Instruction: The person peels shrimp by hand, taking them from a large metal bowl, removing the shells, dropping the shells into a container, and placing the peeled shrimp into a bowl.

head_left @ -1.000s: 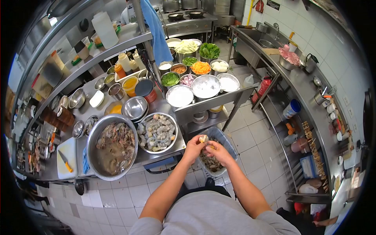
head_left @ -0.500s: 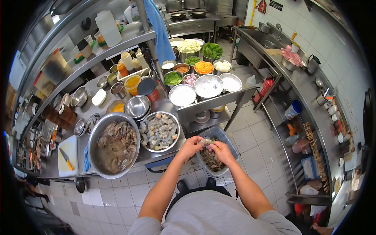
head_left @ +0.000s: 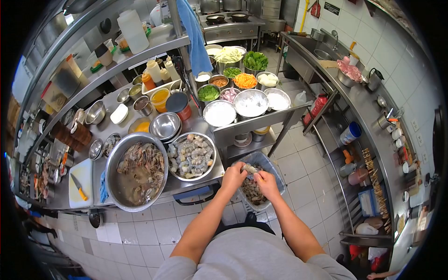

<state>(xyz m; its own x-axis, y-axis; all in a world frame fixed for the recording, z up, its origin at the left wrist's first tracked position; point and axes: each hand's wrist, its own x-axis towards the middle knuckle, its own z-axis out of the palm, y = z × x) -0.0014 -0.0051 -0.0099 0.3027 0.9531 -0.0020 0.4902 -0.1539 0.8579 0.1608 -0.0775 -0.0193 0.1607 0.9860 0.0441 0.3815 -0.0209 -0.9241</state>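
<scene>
1. The shrimp lies between the hands, above the plastic bin, its long axis running from one hand's fingertips to the other's.
2. The left hand pinches one end; the right hand grips the other, slightly closer to the body.
3. The left hand is nearer the worktop's near right corner and the bowl of shrimp there.

L hand and R hand hold one shrimp betw. them, above grey bin of shrimp pcs. Bowl w/ peeled shrimp sits on steel surface, beside larger basin.
</scene>
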